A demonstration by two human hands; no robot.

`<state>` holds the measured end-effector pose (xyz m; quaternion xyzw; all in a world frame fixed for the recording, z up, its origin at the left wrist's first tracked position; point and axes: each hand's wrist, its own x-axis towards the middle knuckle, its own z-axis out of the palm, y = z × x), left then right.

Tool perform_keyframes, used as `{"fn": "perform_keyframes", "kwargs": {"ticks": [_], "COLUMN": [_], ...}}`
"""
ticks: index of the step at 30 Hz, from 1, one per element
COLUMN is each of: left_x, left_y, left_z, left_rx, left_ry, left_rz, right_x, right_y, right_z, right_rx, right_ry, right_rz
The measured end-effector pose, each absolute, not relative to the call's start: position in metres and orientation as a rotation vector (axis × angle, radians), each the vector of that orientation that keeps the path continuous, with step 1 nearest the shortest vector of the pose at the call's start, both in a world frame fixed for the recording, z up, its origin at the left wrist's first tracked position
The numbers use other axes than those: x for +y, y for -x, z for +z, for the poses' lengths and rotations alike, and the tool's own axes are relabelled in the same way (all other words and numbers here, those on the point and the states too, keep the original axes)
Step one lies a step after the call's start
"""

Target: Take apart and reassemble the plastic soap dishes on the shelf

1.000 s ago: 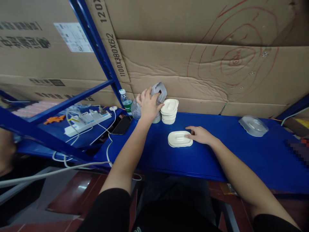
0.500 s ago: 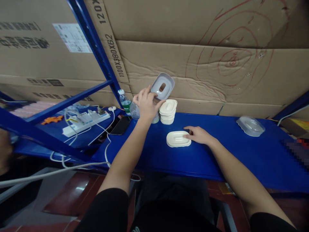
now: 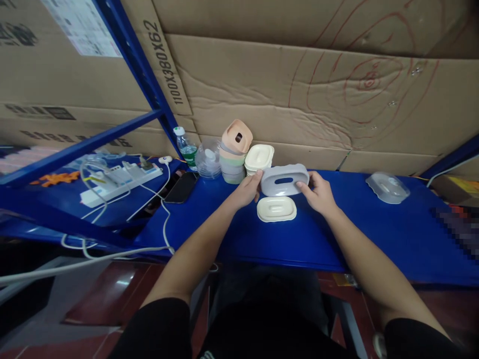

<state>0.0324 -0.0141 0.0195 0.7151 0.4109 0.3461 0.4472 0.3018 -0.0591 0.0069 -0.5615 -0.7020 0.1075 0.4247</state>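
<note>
"1100X380X62" is printed on the cardboard strip (image 3: 164, 62).

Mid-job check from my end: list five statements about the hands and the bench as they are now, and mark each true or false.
1. The right hand has its thumb on the slotted grey cover. True.
2. The left hand is on the water bottle. False: it is at the left end of the grey cover.
3. A cream-coloured piece lies on the blue table, on the near side of the grey cover. True.
4. The peach cover lies flat on the table. False: it sits tilted on top of a stack.
5. A clear lid lies on the table, well to the right of both hands. True.
</note>
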Motion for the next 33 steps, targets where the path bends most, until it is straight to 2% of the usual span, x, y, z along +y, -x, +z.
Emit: {"fn": "perform_keyframes", "kwargs": {"ticks": [10,19,23,33], "left_x": [-0.012,-0.016,-0.012,-0.004], "left_y": [-0.027,-0.019,-0.020,-0.023], "left_z": [0.012,0.022,0.018,0.009], "left_rx": [1.191,1.177,1.146,1.218], "left_ry": [-2.005,-2.324,-2.402,-2.550], "left_rz": [0.956,0.360,0.203,0.146], "right_x": [-0.052,-0.051,-0.051,-0.053], "right_y": [-0.300,-0.307,-0.306,-0.299], "right_z": [0.003,0.005,0.005,0.007], "right_rx": [-1.856,-2.061,-2.156,-2.359], "right_ry": [1.537,1.692,1.778,1.861], "right_rz": [0.711,0.896,0.865,0.784]}}
